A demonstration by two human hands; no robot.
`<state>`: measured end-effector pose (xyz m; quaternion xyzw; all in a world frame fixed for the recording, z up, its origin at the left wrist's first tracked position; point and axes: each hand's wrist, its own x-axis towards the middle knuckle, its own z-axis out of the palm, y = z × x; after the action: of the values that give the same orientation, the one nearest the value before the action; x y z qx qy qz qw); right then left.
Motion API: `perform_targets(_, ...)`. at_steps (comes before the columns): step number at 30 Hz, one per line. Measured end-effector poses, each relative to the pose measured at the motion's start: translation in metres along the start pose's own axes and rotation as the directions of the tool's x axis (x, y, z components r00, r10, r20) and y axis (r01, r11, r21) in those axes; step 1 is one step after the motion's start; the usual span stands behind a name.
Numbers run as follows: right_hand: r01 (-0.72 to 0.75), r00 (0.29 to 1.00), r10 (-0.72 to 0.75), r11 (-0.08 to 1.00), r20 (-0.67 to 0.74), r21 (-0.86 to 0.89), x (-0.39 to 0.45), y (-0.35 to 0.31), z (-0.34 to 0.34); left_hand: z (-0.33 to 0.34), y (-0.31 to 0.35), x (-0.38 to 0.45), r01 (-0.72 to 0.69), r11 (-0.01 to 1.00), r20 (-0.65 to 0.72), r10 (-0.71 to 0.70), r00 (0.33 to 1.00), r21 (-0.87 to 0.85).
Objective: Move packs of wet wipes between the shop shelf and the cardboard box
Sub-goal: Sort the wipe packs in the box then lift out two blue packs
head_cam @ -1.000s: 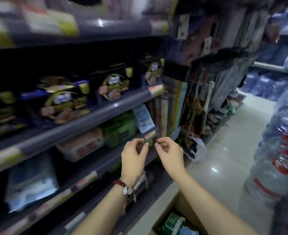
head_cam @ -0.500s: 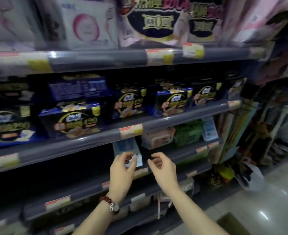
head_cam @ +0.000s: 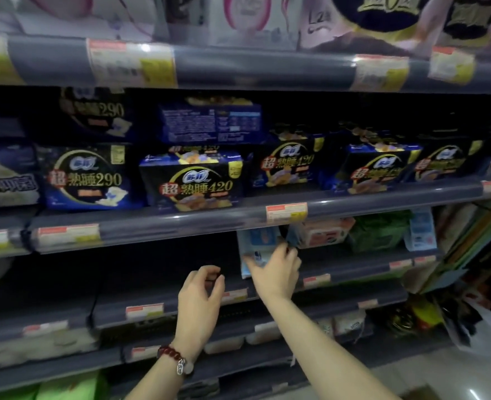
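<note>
Dark blue packs of sanitary pads (head_cam: 192,183) stand in a row along the front edge of the middle shelf, above yellow-and-red price labels (head_cam: 286,212) on its rail. White and pink packs (head_cam: 247,15) fill the top shelf, and a white plastic bag (head_cam: 481,327) sits near the floor at right.

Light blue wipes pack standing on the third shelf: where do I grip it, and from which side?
Probably its lower front edge, coming straight in from the aisle. The light blue pack stands upright facing out, and the shelf above blocks any top approach. The right hand already has fingers on that part.
</note>
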<state>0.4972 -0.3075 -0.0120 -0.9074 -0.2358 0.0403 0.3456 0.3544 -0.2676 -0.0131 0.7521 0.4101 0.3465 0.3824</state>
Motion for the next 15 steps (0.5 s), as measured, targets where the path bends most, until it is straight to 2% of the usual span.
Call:
perform_targets(8,-0.070,0.997,0.065,0.993,-0.052,-0.095,0.012,-0.016,0.028,-0.002,-0.022,0.002,0.056,0.998,-0.022,-0.055,0.998,0.031)
perform_targets(15,-0.143,0.988,0.148,0.985,0.048,-0.097,0.021,-0.018,0.018,0.005,-0.013,0.011,0.040,0.999,0.012,-0.040,0.999,0.018)
